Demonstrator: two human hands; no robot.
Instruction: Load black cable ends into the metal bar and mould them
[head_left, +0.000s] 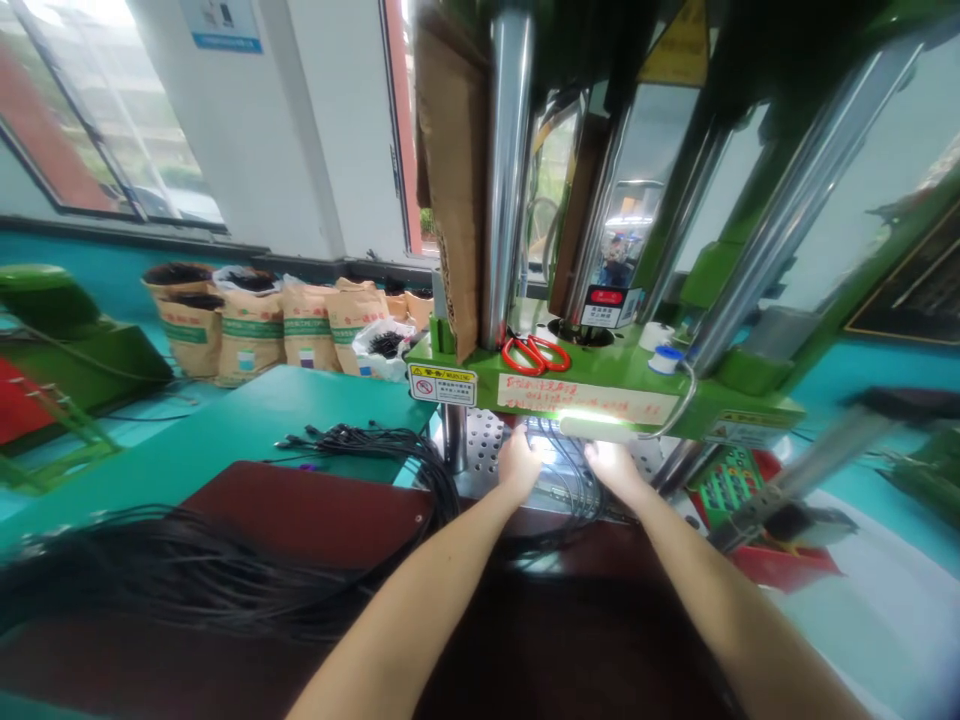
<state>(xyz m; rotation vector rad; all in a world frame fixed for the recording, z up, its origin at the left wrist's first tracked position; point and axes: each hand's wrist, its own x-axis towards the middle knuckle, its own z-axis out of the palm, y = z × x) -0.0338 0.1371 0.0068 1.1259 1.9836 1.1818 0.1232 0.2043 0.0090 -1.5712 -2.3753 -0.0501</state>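
Observation:
Both my arms reach into the lit opening of a green press (480, 375). My left hand (520, 464) is at the left of the opening, its fingers curled and partly hidden. To the right, my right hand (611, 466) is bent inward under the light tube (600, 430), fingertips out of clear sight. Several black cables (589, 495) run between the two hands over a bright metal plate (551, 455) and out over the front edge. Whether either hand grips a cable or the plate, I cannot make out.
Black cable bundles lie on the brown board (300, 510) and the green table (300, 400). Red-handled scissors (534, 355) and a blue-white spool (666, 360) rest on the press ledge. Paper sacks (251, 330) stand by the wall. A green button panel (735, 485) is at right.

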